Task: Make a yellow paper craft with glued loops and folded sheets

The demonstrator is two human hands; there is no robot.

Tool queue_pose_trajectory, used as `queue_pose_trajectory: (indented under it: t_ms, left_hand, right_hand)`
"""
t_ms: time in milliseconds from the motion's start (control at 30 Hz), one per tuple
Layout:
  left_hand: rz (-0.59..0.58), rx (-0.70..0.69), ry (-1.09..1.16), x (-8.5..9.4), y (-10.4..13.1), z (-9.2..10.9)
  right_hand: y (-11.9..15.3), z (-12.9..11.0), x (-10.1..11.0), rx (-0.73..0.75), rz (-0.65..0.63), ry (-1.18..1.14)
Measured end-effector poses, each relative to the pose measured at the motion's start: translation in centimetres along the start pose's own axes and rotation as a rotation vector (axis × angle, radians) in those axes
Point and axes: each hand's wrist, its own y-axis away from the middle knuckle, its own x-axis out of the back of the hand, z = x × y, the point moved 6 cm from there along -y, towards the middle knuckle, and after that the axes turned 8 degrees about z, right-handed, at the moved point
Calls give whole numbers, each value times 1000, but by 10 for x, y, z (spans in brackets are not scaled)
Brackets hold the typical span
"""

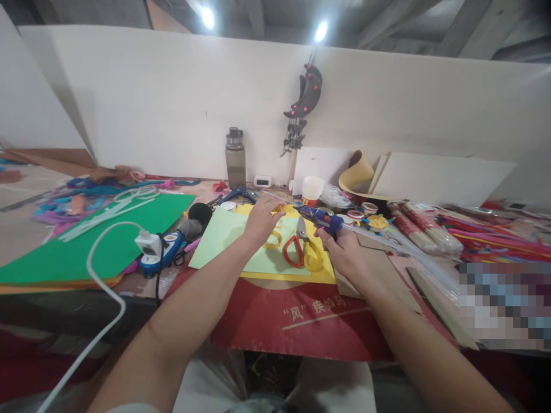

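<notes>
Right hand (343, 248): fingers clamped on blue plastic glue gun (328, 222). Left hand (262, 221): fingers curled above pale green paper sheet (224, 241); whether pinching anything, cannot tell. On sheet: curved yellow strip (274, 246), beside metal scissors (304, 238), one handle red, one yellow.

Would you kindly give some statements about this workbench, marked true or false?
1. The right hand holds a blue glue gun. True.
2. The scissors have two red handles. False: one handle is red, the other yellow.
3. The left hand grips the scissors. False: the left hand is over pale green paper, apart from the scissors.
4. A white charger sits on the blue power strip. True.
5. The bottle stands on the green sheet. False: the bottle stands right of the green sheet.
</notes>
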Motion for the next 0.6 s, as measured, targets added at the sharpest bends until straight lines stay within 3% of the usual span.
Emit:
queue_pose_trajectory:
  t_ms: [600]
  left_hand:
    - [4,23,23,1,0,4]
  right_hand:
    - [4,5,-1,-68,-37,8]
